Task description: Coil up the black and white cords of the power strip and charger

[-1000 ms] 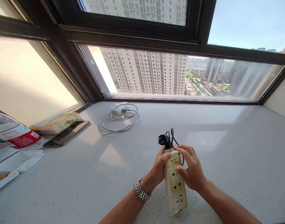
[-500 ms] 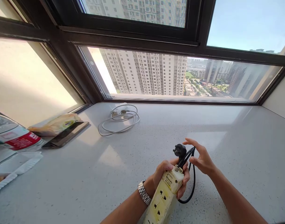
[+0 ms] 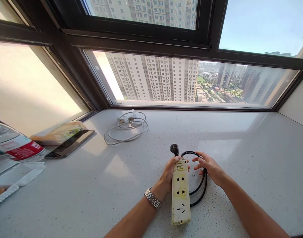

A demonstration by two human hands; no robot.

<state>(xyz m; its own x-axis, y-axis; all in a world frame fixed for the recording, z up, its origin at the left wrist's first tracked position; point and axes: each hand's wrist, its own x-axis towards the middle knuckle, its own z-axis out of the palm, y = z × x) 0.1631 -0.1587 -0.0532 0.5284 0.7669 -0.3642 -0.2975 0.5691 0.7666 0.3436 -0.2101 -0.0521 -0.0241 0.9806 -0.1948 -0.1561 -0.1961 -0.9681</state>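
A yellowed white power strip point(image 3: 180, 195) lies lengthwise on the speckled white sill point(image 3: 252, 152) in front of me. My left hand point(image 3: 169, 173), with a metal watch on the wrist, grips the strip's far end where the cord comes out. Its black cord point(image 3: 200, 186) loops to the right of the strip, and the black plug point(image 3: 174, 149) sticks up just beyond my left fingers. My right hand point(image 3: 208, 166) rests on the cord loop with fingers curled round it.
A coiled white cable with a charger point(image 3: 126, 127) lies near the window. At the left are a dark phone point(image 3: 70, 143), a yellow snack packet point(image 3: 59, 133), a plastic bottle with a red label point(image 3: 16, 147) and a white tray point(image 3: 15, 181).
The strip was tilted and lifted half a second ago; now it lies flat and straight. The cord loop has dropped onto the sill and my right hand has come down onto it.
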